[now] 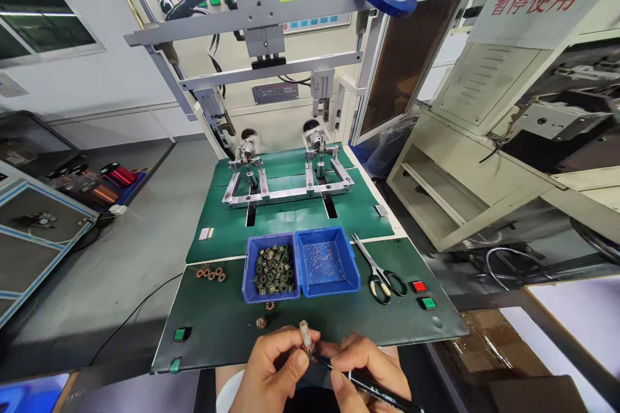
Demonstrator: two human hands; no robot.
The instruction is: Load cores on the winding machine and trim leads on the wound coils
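My left hand (274,364) is closed on a small copper-wound core, pinched between thumb and fingertips. A whitish, translucent stub (305,333) stands up from that core; the fingers hide most of the core itself. In my right hand (371,364) is a black marker pen (382,393), its tip pointing left at the core. Whether the tip touches it, I cannot tell. Just beyond my hands, two loose wound cores (261,322) lie on the dark green bench top. A row of several more wound cores (210,274) sits farther left.
One blue bin (248,281) holds many small cores; the blue bin beside it (352,271) contains wire scraps. Scissors (380,273) lie right of them, near red (418,286) and green (428,303) buttons. Behind stands a two-station winding machine (288,193).
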